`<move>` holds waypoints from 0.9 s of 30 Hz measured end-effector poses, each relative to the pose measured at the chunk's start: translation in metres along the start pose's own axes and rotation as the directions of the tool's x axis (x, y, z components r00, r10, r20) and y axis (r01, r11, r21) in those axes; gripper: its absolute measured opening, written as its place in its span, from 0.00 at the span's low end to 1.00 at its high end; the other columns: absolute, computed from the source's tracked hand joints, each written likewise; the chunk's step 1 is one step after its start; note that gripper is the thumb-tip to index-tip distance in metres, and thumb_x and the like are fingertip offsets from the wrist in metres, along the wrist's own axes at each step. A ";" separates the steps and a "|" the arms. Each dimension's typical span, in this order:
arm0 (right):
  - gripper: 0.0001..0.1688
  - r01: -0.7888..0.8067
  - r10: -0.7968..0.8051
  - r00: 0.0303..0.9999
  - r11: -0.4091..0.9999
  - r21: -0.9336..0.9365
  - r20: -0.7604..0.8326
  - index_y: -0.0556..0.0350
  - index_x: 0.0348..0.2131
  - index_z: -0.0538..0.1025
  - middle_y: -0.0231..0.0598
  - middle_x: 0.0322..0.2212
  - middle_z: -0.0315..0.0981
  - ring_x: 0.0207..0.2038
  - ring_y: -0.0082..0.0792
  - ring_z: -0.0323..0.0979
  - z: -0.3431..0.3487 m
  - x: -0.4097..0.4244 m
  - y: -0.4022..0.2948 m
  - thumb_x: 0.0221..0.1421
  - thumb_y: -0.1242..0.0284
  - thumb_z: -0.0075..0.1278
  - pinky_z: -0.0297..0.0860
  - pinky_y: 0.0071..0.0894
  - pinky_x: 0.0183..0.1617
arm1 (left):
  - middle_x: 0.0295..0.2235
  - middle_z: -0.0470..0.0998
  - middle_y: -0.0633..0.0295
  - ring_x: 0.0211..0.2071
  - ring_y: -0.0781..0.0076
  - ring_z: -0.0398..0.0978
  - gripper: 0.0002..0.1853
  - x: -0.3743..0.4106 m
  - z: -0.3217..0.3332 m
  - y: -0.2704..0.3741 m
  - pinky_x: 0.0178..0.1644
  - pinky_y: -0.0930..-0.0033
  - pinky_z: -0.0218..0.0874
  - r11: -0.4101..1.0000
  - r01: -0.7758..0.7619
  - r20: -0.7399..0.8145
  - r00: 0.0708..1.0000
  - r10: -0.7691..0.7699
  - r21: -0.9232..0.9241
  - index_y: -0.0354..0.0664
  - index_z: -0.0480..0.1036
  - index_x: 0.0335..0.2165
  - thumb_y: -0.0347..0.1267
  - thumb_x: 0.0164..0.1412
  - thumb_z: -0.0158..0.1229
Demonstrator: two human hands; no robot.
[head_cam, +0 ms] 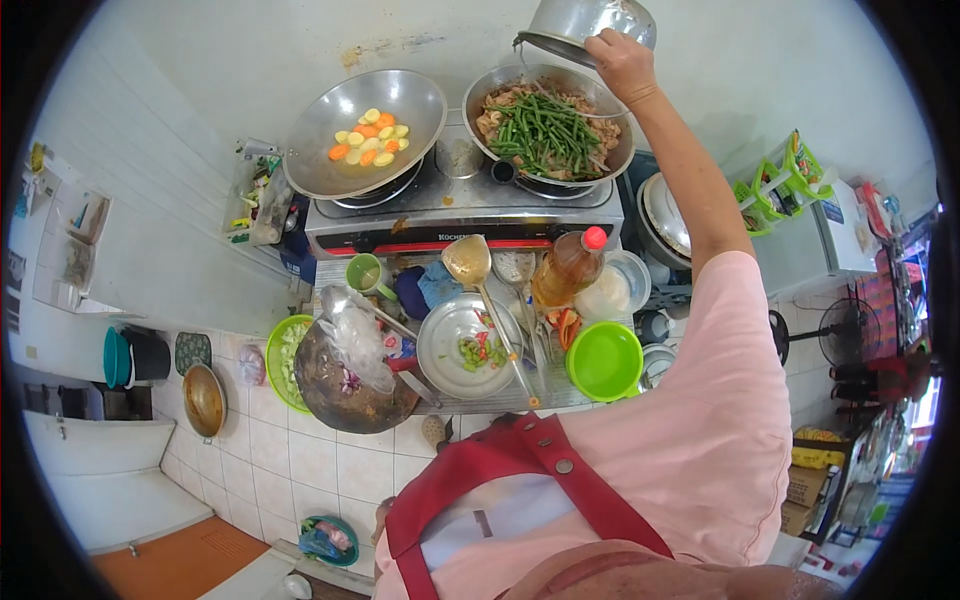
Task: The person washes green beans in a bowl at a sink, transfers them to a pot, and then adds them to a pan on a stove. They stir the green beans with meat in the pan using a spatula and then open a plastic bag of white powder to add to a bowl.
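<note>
My right hand (pixel 622 64) grips the rim of a dented metal pot (pixel 600 21) and holds it tilted above the right wok (pixel 474 120). A thin stream seems to fall from the pot's lip. In that wok, cut green beans (pixel 544 131) lie heaped on browned meat pieces (pixel 604 135). The left wok (pixel 315 161) holds sliced carrots (pixel 339 152) and pale yellow slices (pixel 384 159). Both woks sit on a two-burner gas stove (pixel 465 217). My left hand is out of view.
Before the stove stand an oil bottle (pixel 566 270), a green tub (pixel 604 361), a green mug (pixel 366 274) and a metal plate (pixel 442 375) with cut chillies. A turner (pixel 466 262) rests across the plate. A knife (pixel 420 386) lies by the round chopping board (pixel 319 375).
</note>
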State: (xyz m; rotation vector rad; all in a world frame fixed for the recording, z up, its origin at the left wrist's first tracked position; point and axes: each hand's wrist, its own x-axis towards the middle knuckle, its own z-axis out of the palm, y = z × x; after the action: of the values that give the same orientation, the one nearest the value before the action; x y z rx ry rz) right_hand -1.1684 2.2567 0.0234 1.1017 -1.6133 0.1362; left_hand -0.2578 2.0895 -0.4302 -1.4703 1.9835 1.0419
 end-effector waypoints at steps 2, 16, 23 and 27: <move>0.08 -0.011 0.011 1.000 1.000 -0.003 -0.005 0.41 0.22 0.70 0.30 0.18 0.64 0.22 0.32 0.70 -0.003 0.008 0.008 0.38 0.78 0.48 0.67 0.31 0.23 | 0.40 0.76 0.46 0.40 0.55 0.76 0.23 0.011 -0.003 0.012 0.46 0.63 0.66 1.000 -0.024 -0.035 0.999 0.024 -0.017 0.37 0.74 0.42 0.41 0.49 0.56; 0.26 -0.273 0.238 0.907 0.961 0.054 0.347 0.58 0.41 0.74 0.42 0.38 0.72 0.39 0.39 0.71 -0.046 -0.089 0.147 0.35 0.81 0.52 0.67 0.41 0.46 | 0.27 0.78 0.55 0.27 0.63 0.76 0.23 0.008 0.024 -0.013 0.27 0.62 0.69 0.968 0.188 0.114 0.979 -0.171 -0.168 0.47 0.68 0.49 0.39 0.54 0.57; 0.31 -0.729 0.367 0.191 -0.568 0.382 0.911 0.67 0.50 0.64 0.50 0.45 0.66 0.47 0.47 0.67 -0.158 0.043 -0.032 0.41 0.82 0.48 0.67 0.41 0.54 | 0.35 0.77 0.47 0.32 0.59 0.77 0.26 -0.017 -0.011 -0.029 0.37 0.63 0.69 0.924 0.239 0.071 0.971 -0.228 -0.297 0.40 0.71 0.47 0.38 0.49 0.55; 0.31 -0.750 0.273 0.254 -0.549 0.368 0.928 0.65 0.49 0.66 0.50 0.41 0.70 0.43 0.43 0.70 -0.216 0.096 -0.205 0.40 0.82 0.46 0.70 0.38 0.49 | 0.43 0.74 0.44 0.44 0.52 0.73 0.25 0.019 -0.044 -0.046 0.49 0.62 0.64 0.940 0.104 0.027 0.995 -0.101 -0.324 0.37 0.71 0.46 0.38 0.50 0.53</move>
State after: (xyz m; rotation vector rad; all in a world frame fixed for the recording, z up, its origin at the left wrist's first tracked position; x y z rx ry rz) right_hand -0.8658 2.2170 0.0914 0.6776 -2.3357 2.6355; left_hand -0.2172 2.0372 -0.4312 -1.7119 1.7664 1.3765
